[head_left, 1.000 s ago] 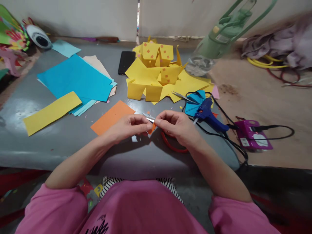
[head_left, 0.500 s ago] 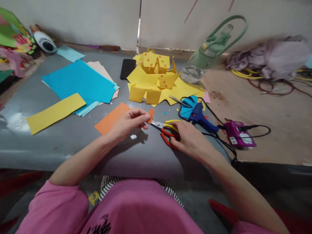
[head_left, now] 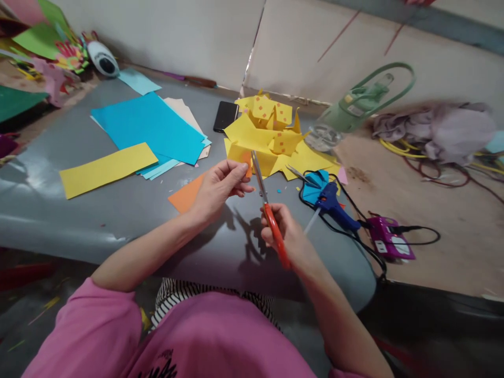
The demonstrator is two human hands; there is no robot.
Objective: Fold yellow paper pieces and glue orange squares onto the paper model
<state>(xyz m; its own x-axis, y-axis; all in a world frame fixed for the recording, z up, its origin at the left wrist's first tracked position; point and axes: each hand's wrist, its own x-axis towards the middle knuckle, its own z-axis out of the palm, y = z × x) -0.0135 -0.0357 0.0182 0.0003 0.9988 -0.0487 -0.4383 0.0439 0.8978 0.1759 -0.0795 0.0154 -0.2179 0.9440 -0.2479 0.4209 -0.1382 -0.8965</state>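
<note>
Between thumb and fingers my left hand [head_left: 222, 186] pinches a small strip of orange paper [head_left: 248, 164]. My right hand [head_left: 284, 228] is closed on red-handled scissors [head_left: 276, 231], whose blades point up and away, just right of the strip. A larger orange sheet [head_left: 188, 193] lies flat on the table, partly under my left hand. Behind both hands stand folded yellow paper shapes [head_left: 255, 134], some dotted with small orange squares. A few tiny paper scraps lie around them.
A blue glue gun [head_left: 334, 206] with a black cord lies right, near a purple power socket [head_left: 389, 239]. Farther back stand a green bottle [head_left: 354, 107] and a black phone [head_left: 226, 116]. Blue sheets [head_left: 145, 123] and a yellow strip [head_left: 108, 170] lie left.
The scissors have turned from pointing left at the orange strip to pointing up and away, and their handles have come together. My left hand still holds the strip. The view has shifted.
</note>
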